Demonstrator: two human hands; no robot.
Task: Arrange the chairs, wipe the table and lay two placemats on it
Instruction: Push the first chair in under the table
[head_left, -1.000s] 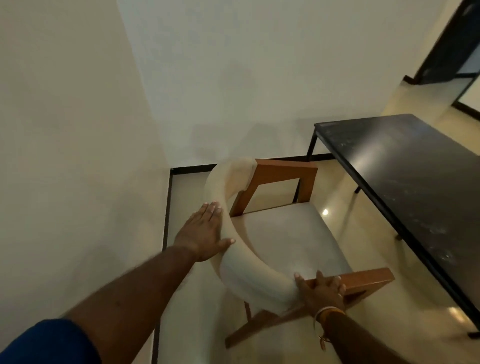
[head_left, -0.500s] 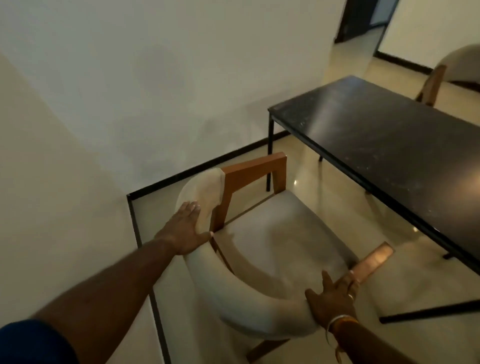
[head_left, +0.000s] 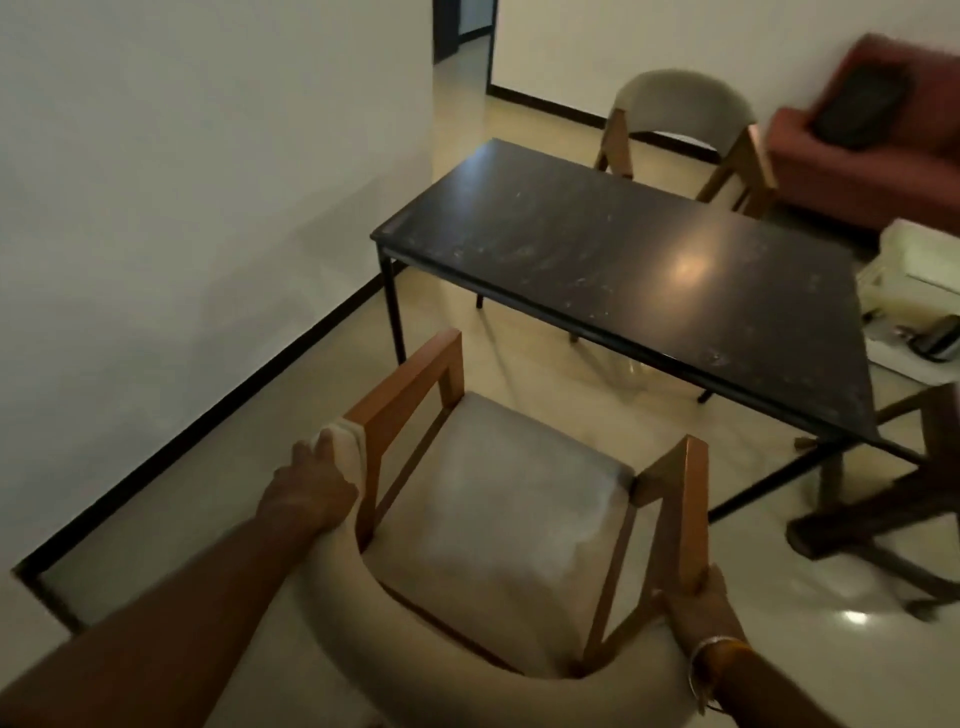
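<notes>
- The near chair (head_left: 498, 525) sits directly under the camera, its padded cream backrest curving toward the person and its open front facing the bench (head_left: 623, 270); the seat is a pale grey cushion in an orange-brown wooden frame with two straight armrests.
- The left hand (head_left: 311, 493) grips the left end of the cream backrest where it meets the left armrest, fingers wrapped over the padding.
- The right hand (head_left: 696, 608) clamps the rear end of the right armrest, fingers curled round the wood; a bangle shows at that wrist.
- Both grips are at the back of the chair, so the bench lies straight ahead of them, beyond the seat. The chair's front-to-back line points roughly at the bench's near long edge, toward its left end.
- The chair's front corners stand near that edge but clear of it, with bare floor between. My judgement: a forward push, with a slight turn, would bring it square to the bench.
- The left hand is nearer the wall (head_left: 182, 208); the right hand is nearer the bench's middle.
- The bench is a long black slab on thin black legs, its long axis running left to right and away; pale smears and a lamp glare mark the top. No placemats lie on it.
- A dark wooden stool or frame (head_left: 883, 499) stands at the bench's right end.
- Beyond the bench's far edge stands a second chair (head_left: 685, 119) of the same make, its back toward the bench.
</notes>
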